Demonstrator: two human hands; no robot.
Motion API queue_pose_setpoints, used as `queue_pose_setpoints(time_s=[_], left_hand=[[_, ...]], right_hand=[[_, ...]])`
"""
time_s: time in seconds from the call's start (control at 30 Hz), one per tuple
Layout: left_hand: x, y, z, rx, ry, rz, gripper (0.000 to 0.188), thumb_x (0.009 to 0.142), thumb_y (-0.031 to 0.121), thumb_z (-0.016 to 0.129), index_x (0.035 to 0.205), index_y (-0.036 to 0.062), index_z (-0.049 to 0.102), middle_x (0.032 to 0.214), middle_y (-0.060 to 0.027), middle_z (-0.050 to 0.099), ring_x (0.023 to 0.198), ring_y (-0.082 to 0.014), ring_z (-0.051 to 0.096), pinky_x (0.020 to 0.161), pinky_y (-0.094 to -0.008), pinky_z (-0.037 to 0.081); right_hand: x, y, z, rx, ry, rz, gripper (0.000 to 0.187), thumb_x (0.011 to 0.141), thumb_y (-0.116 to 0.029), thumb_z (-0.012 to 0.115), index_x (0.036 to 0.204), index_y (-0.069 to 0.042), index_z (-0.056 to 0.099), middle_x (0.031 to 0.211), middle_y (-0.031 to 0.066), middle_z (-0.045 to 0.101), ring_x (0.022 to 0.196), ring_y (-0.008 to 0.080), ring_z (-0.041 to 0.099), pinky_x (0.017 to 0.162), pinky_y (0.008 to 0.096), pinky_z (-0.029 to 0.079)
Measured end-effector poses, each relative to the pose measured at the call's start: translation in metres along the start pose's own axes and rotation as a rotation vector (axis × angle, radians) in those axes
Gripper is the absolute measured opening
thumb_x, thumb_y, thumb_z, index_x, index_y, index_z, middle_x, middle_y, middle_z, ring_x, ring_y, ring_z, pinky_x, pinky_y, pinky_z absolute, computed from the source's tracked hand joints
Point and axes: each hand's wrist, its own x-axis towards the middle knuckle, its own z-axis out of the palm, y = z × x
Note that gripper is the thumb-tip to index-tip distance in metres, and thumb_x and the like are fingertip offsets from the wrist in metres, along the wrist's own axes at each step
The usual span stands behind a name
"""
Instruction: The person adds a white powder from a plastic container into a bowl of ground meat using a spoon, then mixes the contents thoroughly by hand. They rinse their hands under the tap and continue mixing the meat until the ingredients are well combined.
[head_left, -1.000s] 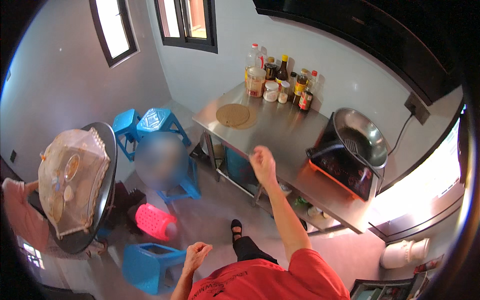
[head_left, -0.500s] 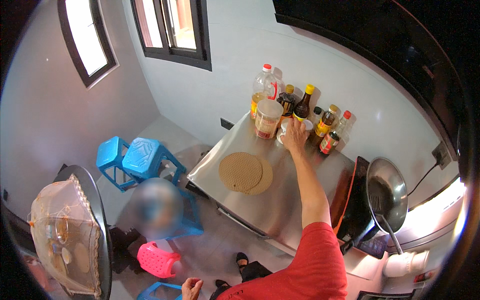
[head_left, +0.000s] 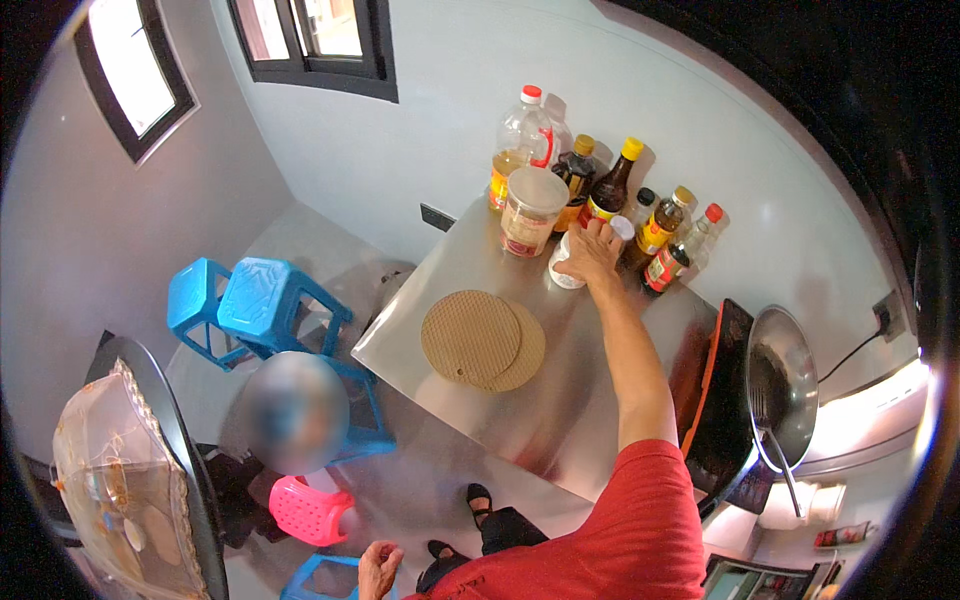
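My right hand (head_left: 592, 250) reaches over the steel counter and closes from above on a small white jar (head_left: 566, 270). Its fingers cover the jar's top in part. Just behind the hand a white lid (head_left: 622, 228) shows on another container, mostly hidden. To the left of the hand stands a tall clear plastic canister (head_left: 533, 212) with a pale lid. Low by my body, my left hand (head_left: 379, 570) hangs with loosely bent fingers and nothing visible in it.
Along the wall stand an oil jug (head_left: 515, 150) and several sauce bottles (head_left: 612, 185). Two round tan mats (head_left: 472, 335) overlap on the steel counter (head_left: 570, 420). A wok (head_left: 785, 375) sits right. Blue stools (head_left: 262, 300), a pink stool (head_left: 310, 510) and a mesh-covered table (head_left: 125, 480) are left.
The view has shifted a little, so the counter and bottles appear moved. My right hand stays at the white jar, more of whose side now shows. My left hand still hangs low.
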Motion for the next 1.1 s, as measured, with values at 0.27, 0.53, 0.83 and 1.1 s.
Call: queue_pose_setpoints(time_s=[0.27,0.53,0.83,1.1], left_hand=[[0.005,0.005,-0.005,-0.143,-0.032,0.167,0.018,0.081,0.012,0.064,0.093,-0.0006,0.061,0.080,-0.0050,0.064,0.074,-0.0110,0.059,0.065,-0.0246,0.048],[-0.019,0.055,-0.019,-0.682,-0.250,0.154,0.081,0.071,0.009,0.073,0.138,0.0114,0.026,0.126,-0.0114,0.039,0.093,-0.0223,0.055,0.063,-0.0304,0.053],[-0.095,0.083,0.020,-1.071,-0.869,0.317,0.106,0.059,-0.001,0.074,0.143,0.0211,0.012,0.137,-0.0096,0.032,0.121,-0.0289,0.042,0.083,-0.0421,0.054],[-0.193,0.030,0.104,-0.986,-1.269,0.133,0.097,0.063,0.020,0.080,0.140,0.0135,0.022,0.135,-0.0058,0.038,0.123,-0.0243,0.042,0.091,-0.0370,0.048]], right_hand=[[-0.059,-0.006,0.002,0.347,0.140,0.192,0.075,0.060,-0.022,0.077,0.126,-0.013,0.041,0.122,0.0196,0.040,0.112,0.0421,0.043,0.089,0.0477,0.043],[-0.281,-0.054,-0.032,0.734,0.368,-0.156,0.077,0.060,-0.025,0.076,0.127,-0.012,0.040,0.118,0.0191,0.040,0.111,0.0389,0.041,0.086,0.0468,0.045],[-0.524,-0.052,-0.063,0.835,0.079,-0.452,0.072,0.064,-0.034,0.074,0.124,-0.012,0.041,0.109,0.0159,0.043,0.106,0.0362,0.046,0.085,0.0443,0.046],[-0.682,0.019,-0.079,0.785,0.110,-0.203,0.073,0.062,-0.036,0.073,0.123,-0.011,0.041,0.102,0.0150,0.045,0.098,0.0341,0.049,0.075,0.0442,0.048]])
